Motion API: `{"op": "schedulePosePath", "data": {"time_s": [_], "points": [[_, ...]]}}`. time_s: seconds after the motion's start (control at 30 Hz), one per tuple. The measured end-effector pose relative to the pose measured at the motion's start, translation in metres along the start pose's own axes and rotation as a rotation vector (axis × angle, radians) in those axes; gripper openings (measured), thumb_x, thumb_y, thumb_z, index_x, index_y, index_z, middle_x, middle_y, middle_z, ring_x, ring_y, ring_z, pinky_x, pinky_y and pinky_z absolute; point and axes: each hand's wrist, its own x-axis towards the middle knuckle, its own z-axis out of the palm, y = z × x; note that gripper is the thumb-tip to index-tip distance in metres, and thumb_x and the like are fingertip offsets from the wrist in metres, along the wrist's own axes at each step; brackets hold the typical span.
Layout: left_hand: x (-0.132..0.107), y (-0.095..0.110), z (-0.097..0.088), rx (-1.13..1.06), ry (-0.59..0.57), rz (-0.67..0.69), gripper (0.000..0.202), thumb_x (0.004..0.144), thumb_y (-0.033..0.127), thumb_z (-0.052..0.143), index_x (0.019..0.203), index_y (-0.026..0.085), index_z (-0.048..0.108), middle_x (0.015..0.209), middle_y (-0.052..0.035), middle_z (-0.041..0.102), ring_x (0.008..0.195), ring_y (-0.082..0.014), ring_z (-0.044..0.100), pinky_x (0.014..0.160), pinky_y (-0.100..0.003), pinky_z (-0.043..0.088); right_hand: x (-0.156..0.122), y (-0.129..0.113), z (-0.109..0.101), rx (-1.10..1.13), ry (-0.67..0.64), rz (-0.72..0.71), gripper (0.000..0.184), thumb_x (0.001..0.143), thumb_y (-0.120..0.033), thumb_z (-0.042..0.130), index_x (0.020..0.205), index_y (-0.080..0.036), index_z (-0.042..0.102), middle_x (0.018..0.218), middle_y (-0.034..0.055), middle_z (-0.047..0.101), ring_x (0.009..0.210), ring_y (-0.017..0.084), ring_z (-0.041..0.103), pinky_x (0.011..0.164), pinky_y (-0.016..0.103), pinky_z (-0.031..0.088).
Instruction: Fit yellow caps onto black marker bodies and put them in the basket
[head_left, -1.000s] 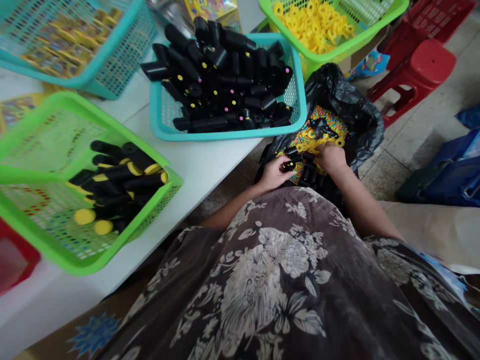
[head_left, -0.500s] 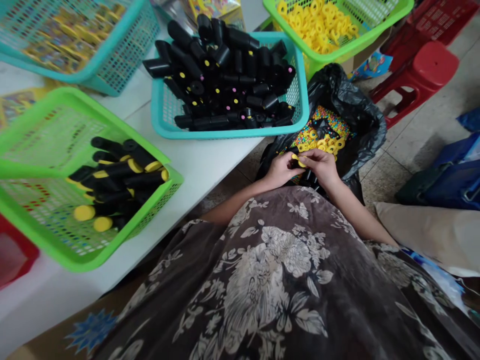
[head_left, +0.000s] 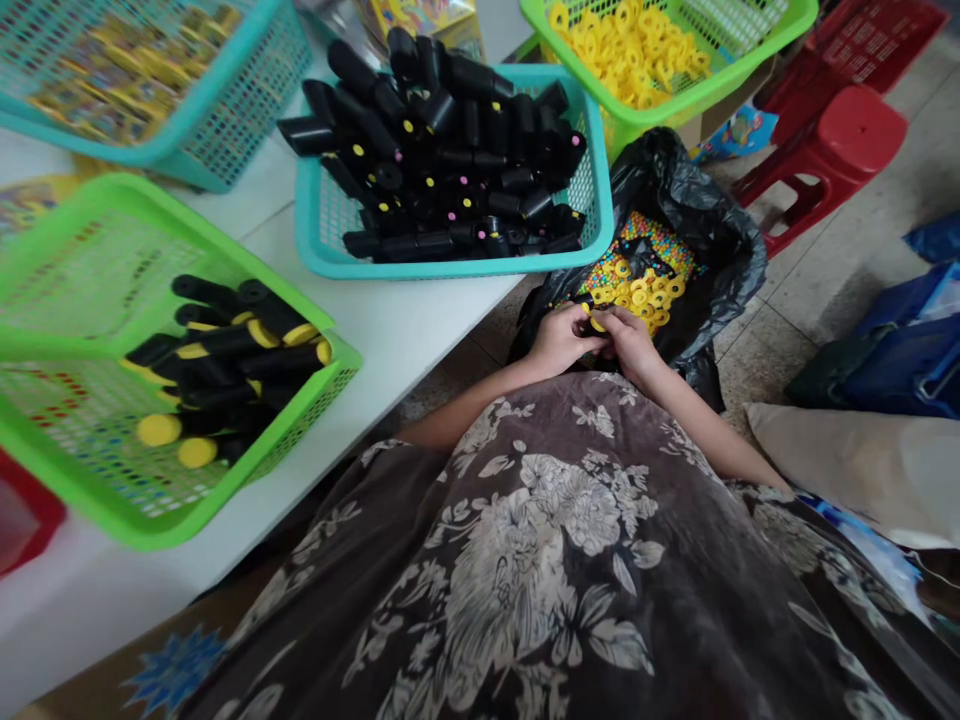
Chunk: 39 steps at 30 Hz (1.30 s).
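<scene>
- Left hand and right hand meet at the near side of an open black bag, the fingers of both clamped on a small yellow-and-black piece, partly hidden by them.
- Just beyond the hands, inside the bag, yellow rings lie among multicoloured beads.
- To the left, a white bench carries a teal basket heaped with black tubes and a green basket holding yellow-ended tubes.
</scene>
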Motion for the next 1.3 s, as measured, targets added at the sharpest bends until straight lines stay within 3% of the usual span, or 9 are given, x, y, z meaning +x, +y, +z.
{"op": "schedulePosePath", "data": {"time_s": [0.1,0.2,0.27,0.4,0.53,0.63,0.93,1.13,1.3], "points": [[-0.002,0.003,-0.002,-0.078,-0.007,-0.010,0.041,0.071,0.048,0.093,0.083,0.016,0.070,0.078,0.0009,0.059,0.068,-0.0110,0.052,0.062,-0.025,0.039,0.002,0.000,0.000,0.091,0.036,0.006,0.048,0.064,-0.058,0.085,0.075,-0.025,0.051,0.056,-0.0073,0.054,0.045,0.011,0.051,0.039,0.022,0.029],[-0.003,0.003,0.001,-0.237,-0.125,-0.124,0.043,0.083,0.057,0.083,0.095,0.018,0.070,0.070,0.0023,0.058,0.060,-0.0104,0.051,0.055,-0.023,0.036,0.004,-0.001,-0.001,0.118,0.038,0.038,0.047,0.065,-0.056,0.086,0.078,-0.025,0.052,0.056,-0.0075,0.055,0.046,0.012,0.054,0.039,0.022,0.031],[-0.003,0.001,0.004,-0.311,-0.175,-0.182,0.047,0.081,0.060,0.084,0.099,0.019,0.068,0.066,0.0040,0.058,0.055,-0.0101,0.050,0.052,-0.022,0.035,0.004,-0.001,-0.002,0.121,0.023,0.043,0.046,0.066,-0.056,0.085,0.078,-0.025,0.053,0.056,-0.0070,0.057,0.047,0.013,0.055,0.040,0.022,0.033],[-0.003,-0.002,0.007,-0.304,-0.100,-0.176,0.049,0.072,0.054,0.092,0.096,0.018,0.068,0.066,0.0045,0.059,0.056,-0.0099,0.049,0.052,-0.022,0.034,0.000,-0.002,-0.002,0.037,0.041,-0.024,0.047,0.068,-0.061,0.084,0.076,-0.024,0.057,0.056,-0.0051,0.058,0.050,0.015,0.059,0.040,0.023,0.035],[-0.001,0.000,0.007,-0.248,-0.009,-0.123,0.043,0.071,0.048,0.094,0.087,0.017,0.070,0.067,0.0050,0.058,0.060,-0.0089,0.043,0.055,-0.023,0.031,-0.003,-0.002,-0.003,-0.059,0.127,-0.218,0.049,0.066,-0.064,0.088,0.074,-0.023,0.062,0.063,-0.0044,0.061,0.052,0.012,0.054,0.042,0.023,0.039],[-0.001,0.002,0.006,-0.238,0.012,-0.107,0.042,0.068,0.045,0.096,0.082,0.016,0.069,0.068,0.0050,0.059,0.062,-0.0087,0.042,0.057,-0.023,0.029,-0.003,-0.002,-0.003,-0.039,0.155,-0.268,0.048,0.064,-0.061,0.090,0.073,-0.023,0.062,0.065,-0.0045,0.061,0.055,0.011,0.051,0.043,0.023,0.039],[-0.006,0.006,0.005,-0.394,-0.049,-0.242,0.049,0.068,0.051,0.096,0.089,0.019,0.064,0.062,0.0063,0.058,0.048,-0.0087,0.047,0.046,-0.023,0.033,-0.006,-0.002,0.002,0.134,-0.001,0.011,0.046,0.066,-0.056,0.087,0.075,-0.025,0.055,0.055,-0.0052,0.059,0.048,0.015,0.059,0.039,0.023,0.035],[-0.005,0.019,-0.006,-0.414,-0.124,-0.348,0.053,0.081,0.070,0.080,0.083,0.021,0.061,0.052,0.0050,0.051,0.040,-0.0100,0.046,0.037,-0.023,0.026,-0.008,-0.008,0.008,0.177,0.050,0.057,0.034,0.067,-0.046,0.080,0.074,-0.025,0.055,0.049,-0.0063,0.055,0.044,0.014,0.056,0.041,0.023,0.032],[0.001,0.026,-0.007,-0.450,-0.082,-0.361,0.044,0.083,0.060,0.082,0.081,0.022,0.058,0.055,0.0038,0.051,0.043,-0.0102,0.048,0.036,-0.021,0.026,-0.005,-0.015,0.012,0.228,0.059,0.053,0.035,0.070,-0.049,0.079,0.076,-0.024,0.054,0.050,-0.0062,0.055,0.045,0.014,0.055,0.041,0.023,0.031]]}}
